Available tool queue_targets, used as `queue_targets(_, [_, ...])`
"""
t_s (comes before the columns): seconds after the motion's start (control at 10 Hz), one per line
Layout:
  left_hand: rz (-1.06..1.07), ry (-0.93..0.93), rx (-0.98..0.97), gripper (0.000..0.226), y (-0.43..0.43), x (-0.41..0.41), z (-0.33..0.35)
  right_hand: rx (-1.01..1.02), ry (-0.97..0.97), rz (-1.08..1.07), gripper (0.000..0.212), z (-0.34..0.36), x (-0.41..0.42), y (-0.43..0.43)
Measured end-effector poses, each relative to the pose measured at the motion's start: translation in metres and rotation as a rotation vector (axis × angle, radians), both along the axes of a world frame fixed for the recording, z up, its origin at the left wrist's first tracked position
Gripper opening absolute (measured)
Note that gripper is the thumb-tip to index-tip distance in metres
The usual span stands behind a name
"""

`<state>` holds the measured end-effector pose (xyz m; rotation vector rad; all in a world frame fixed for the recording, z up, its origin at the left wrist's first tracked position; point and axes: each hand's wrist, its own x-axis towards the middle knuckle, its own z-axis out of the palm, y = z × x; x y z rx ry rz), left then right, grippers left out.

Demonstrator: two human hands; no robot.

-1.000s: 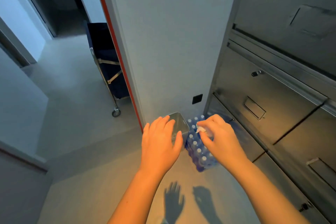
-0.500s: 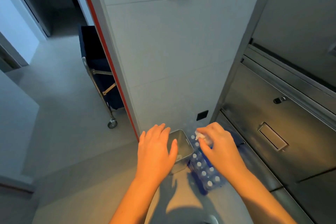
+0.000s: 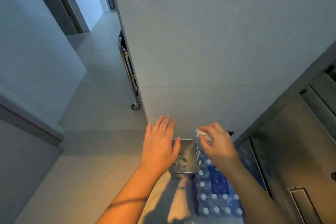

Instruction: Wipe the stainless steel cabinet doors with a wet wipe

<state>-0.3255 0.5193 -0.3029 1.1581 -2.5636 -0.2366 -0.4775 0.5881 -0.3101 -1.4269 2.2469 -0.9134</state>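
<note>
Pale tiled wall (image 3: 209, 51) ahead, grey floor (image 3: 91, 151) below. Stainless steel cabinet doors (image 3: 294, 151) stand at the right, untouched. A small steel bin (image 3: 193, 154) sits on the floor beside a pack of water bottles (image 3: 216, 198). The right hand (image 3: 218, 145) pinches a crumpled wet wipe (image 3: 201, 132) above the bin, probably to discard it. The left hand (image 3: 160, 145) hovers flat, fingers relaxed, holding nothing.

Mostly hidden: wipe (image 3: 199, 131) inside right hand (image 3: 217, 144); cart (image 3: 128, 71) behind wall (image 3: 209, 51).
</note>
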Motion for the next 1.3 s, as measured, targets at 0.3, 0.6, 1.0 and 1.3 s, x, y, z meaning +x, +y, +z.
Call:
queue_targets(0.3, [0.047, -0.069, 0.101, 0.052, -0.034, -0.034, -0.064, 0.198, 0.015, 0.108, 0.024, -0.093, -0.037, -0.053])
queue_targets(0.6, [0.106, -0.153, 0.208, 0.055, -0.052, -0.040, -0.108, 0.334, -0.142, 0.051, 0.022, -0.157, -0.044, -0.076])
queue_targets(1.0, [0.123, -0.130, 0.125, 0.049, -0.054, -0.036, -0.127, 0.372, -0.171, 0.035, 0.024, -0.198, -0.047, -0.094])
queue_targets(1.3, [0.155, -0.226, 0.245, 0.052, -0.058, -0.036, -0.134, 0.384, -0.028, 0.080, 0.025, -0.187, -0.046, -0.088])
